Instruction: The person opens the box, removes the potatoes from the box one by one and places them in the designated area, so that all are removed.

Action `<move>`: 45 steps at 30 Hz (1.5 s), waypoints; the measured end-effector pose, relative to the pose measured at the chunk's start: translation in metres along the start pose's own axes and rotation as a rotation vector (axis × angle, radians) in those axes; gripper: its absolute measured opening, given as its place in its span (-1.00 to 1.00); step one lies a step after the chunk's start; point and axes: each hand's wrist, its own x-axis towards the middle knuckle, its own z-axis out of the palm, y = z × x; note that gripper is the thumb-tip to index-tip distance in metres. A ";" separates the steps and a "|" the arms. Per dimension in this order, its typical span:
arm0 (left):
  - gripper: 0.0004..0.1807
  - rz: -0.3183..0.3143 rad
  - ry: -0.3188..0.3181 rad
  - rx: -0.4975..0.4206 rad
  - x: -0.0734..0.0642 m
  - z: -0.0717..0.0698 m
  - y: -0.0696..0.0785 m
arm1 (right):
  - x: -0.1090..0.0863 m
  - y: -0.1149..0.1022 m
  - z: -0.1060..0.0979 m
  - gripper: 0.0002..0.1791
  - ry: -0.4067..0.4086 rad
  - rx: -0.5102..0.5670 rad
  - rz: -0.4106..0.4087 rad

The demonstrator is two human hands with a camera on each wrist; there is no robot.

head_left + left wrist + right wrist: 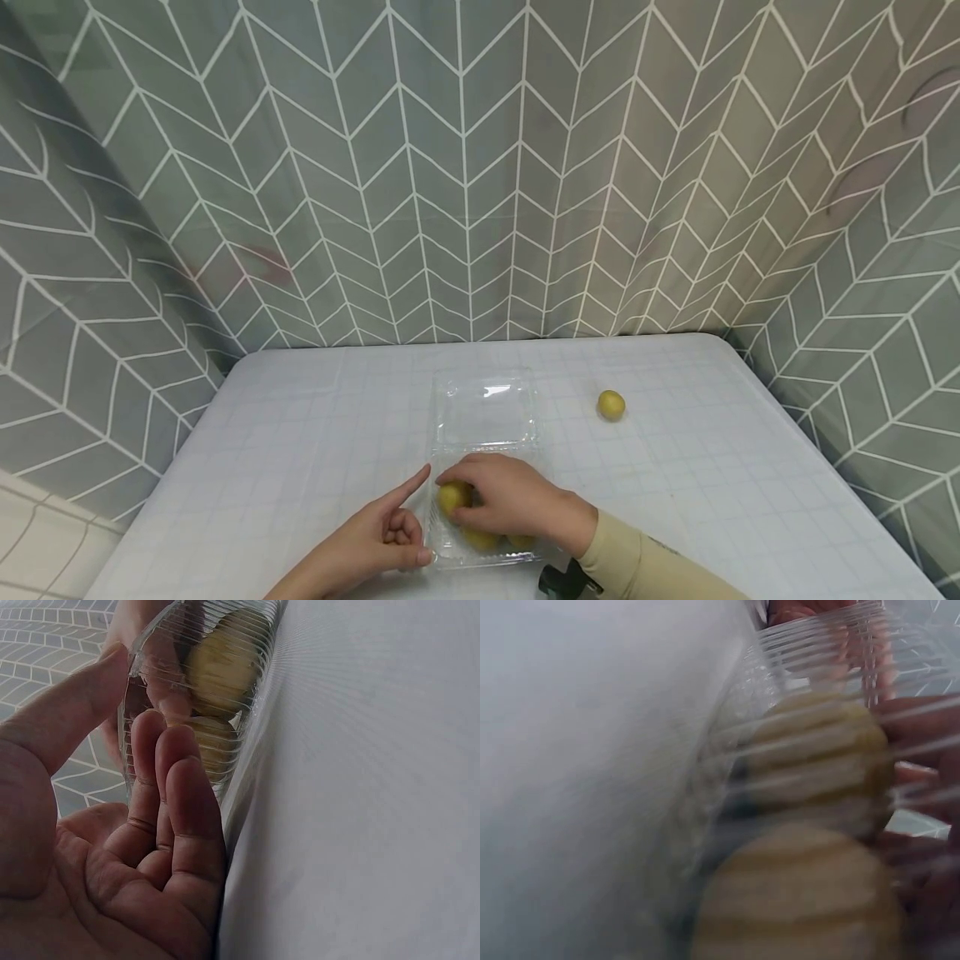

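Note:
A clear plastic clamshell box (448, 552) lies on the table, its lid (483, 417) folded back toward the far side. My right hand (519, 497) reaches in from the right, its thumb and fingers around a round yellow fruit (452, 498) in the left part of the box. Below the hand, more yellow fruits (481, 540) show, partly covered. Beside the box's left wall is my left hand (375, 533), index finger pointing forward and thumb at the near left corner. In the left wrist view, its other fingers (193, 795) bend loosely by the ribbed wall.
One more yellow fruit (611, 405) sits alone on the white table (315, 433), right of the lid. A dark object (564, 581) shows at the right wrist, by the sleeve. Grey patterned curtains (480, 192) hang behind and at both sides of the table.

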 end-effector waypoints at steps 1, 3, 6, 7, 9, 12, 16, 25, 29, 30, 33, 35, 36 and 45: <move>0.08 0.000 0.000 -0.004 0.000 0.000 0.000 | 0.001 -0.001 0.000 -0.60 -0.008 0.007 0.009; 0.09 -0.001 0.001 -0.009 -0.001 0.001 0.000 | 0.003 -0.002 0.000 -0.60 -0.018 0.019 0.023; 0.08 -0.003 0.002 -0.003 -0.001 0.001 -0.001 | 0.004 -0.002 0.001 -0.61 -0.023 0.024 0.031; 0.08 -0.006 0.002 -0.002 -0.001 0.001 -0.001 | 0.004 -0.002 0.001 -0.62 -0.023 0.022 0.029; 0.08 -0.007 0.003 0.005 -0.001 0.001 -0.002 | 0.004 -0.001 0.002 -0.62 -0.017 0.016 0.021; 0.09 -0.002 0.005 0.019 -0.001 0.001 -0.003 | 0.004 0.000 0.002 -0.63 -0.005 0.008 0.005; 0.08 -0.002 0.008 0.021 -0.001 0.001 -0.002 | 0.003 0.000 0.002 -0.60 0.014 0.039 0.003; 0.08 -0.013 0.013 0.022 0.000 0.000 -0.002 | 0.001 0.005 -0.001 -0.53 0.070 0.170 0.004; 0.08 -0.016 0.016 0.028 -0.001 0.000 0.000 | 0.001 0.007 -0.001 -0.55 0.080 0.199 -0.009; 0.08 -0.013 0.016 0.028 -0.001 0.000 0.000 | 0.000 0.008 -0.001 -0.56 0.084 0.202 -0.012; 0.08 -0.001 0.012 0.025 -0.001 0.000 0.002 | -0.001 0.007 -0.003 -0.57 0.092 0.223 -0.010; 0.08 0.003 0.011 0.020 -0.002 0.000 0.003 | -0.002 0.008 -0.003 -0.58 0.095 0.240 -0.009; 0.08 0.005 0.010 0.020 -0.002 0.000 0.003 | -0.002 0.008 -0.003 -0.58 0.095 0.250 -0.010; 0.10 -0.014 0.028 0.047 -0.001 0.001 0.001 | -0.005 0.009 -0.006 -0.58 0.136 0.368 -0.026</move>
